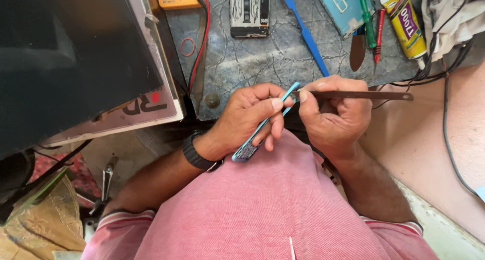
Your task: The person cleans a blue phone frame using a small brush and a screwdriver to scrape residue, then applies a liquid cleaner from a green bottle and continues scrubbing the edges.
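My left hand [247, 119] grips a thin light-blue phone frame [268, 122] edge-on, its lower end near my pink shirt. My right hand [336, 111] holds a flat dark metal pry tool [369, 95] that sticks out to the right, its tip meeting the top end of the blue frame between both thumbs. Both hands hover just over the front edge of a grey marbled work mat [273, 53]. A black watch sits on my left wrist.
On the mat lie an opened phone [249, 11], a blue plastic spudger [305, 31], a light-blue back cover [343, 7], a green screwdriver [368, 17], a red one, a yellow glue tube [405, 21], red wire and a yellow meter. A black panel [70, 53] stands at left, cables at right.
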